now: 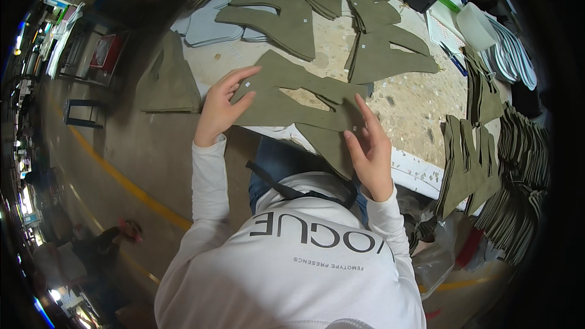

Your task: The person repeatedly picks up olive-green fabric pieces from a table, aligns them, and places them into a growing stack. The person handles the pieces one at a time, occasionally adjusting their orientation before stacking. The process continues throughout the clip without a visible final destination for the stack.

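An olive-green cut piece (268, 103) with a small white sticker lies flat at the near edge of the worktable, its gap showing the tabletop. My left hand (216, 105) is at its left end, thumb and fingers apart, the fingertips over the material. At the other end is my right hand (373, 155), its fingers spread beside a second olive piece (329, 146) that hangs over the table's front edge. Neither hand is closed on anything; whether the fingertips touch the material I cannot tell.
Stacked olive pieces (271, 18) lie farther back, with more (390, 55) at the right. Pale grey pieces (213, 27) sit at the back left. Blue-handled snips (454, 60) lie near a white round container (476, 27). Folded olive stacks (521, 164) crowd the right side.
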The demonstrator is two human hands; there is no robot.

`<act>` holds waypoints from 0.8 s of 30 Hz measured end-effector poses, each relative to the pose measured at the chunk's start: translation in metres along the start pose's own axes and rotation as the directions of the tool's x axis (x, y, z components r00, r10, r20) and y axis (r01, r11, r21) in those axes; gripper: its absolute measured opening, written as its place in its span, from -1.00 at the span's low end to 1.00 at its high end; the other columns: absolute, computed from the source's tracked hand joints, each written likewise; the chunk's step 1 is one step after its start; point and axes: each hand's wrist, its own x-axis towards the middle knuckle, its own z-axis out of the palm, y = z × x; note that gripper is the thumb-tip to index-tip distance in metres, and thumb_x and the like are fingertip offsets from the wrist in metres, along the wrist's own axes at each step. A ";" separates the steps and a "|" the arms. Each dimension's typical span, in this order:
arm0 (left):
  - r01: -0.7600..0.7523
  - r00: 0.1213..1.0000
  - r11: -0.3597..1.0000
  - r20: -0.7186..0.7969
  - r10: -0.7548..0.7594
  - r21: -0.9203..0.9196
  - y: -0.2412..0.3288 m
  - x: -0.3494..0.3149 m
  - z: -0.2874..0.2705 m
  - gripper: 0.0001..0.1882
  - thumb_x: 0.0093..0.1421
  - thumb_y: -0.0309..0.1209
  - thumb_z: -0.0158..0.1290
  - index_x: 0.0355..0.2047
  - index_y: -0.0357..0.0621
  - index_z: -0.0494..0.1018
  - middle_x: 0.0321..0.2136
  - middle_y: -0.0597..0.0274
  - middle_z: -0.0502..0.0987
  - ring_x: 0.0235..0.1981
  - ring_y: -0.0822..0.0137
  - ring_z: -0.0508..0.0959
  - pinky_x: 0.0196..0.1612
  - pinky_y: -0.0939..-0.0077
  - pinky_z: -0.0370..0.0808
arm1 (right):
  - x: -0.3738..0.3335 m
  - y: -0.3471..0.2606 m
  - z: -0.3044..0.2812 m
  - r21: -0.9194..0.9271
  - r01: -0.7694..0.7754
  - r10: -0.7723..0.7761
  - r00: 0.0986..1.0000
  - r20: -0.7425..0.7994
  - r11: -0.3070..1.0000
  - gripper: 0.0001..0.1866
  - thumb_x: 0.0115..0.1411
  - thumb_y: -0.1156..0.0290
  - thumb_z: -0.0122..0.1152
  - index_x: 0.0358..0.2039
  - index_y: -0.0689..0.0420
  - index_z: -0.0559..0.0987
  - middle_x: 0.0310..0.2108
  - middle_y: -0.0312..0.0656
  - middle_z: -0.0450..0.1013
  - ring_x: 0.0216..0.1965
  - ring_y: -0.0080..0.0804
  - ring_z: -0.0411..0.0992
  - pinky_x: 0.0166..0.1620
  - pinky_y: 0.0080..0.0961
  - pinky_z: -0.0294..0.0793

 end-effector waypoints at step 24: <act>0.217 0.969 0.953 -0.075 -0.237 -0.210 0.011 -0.035 0.019 -0.57 0.27 -0.66 -0.10 0.15 -0.23 0.41 -0.23 0.16 0.62 -0.38 0.58 0.49 -0.29 0.70 0.45 | 0.007 -0.037 -0.077 0.448 -0.096 0.074 0.995 0.067 0.889 -0.37 0.19 0.50 0.17 0.26 0.41 0.29 0.27 0.07 0.28 0.14 -0.35 0.39 0.21 -0.47 0.31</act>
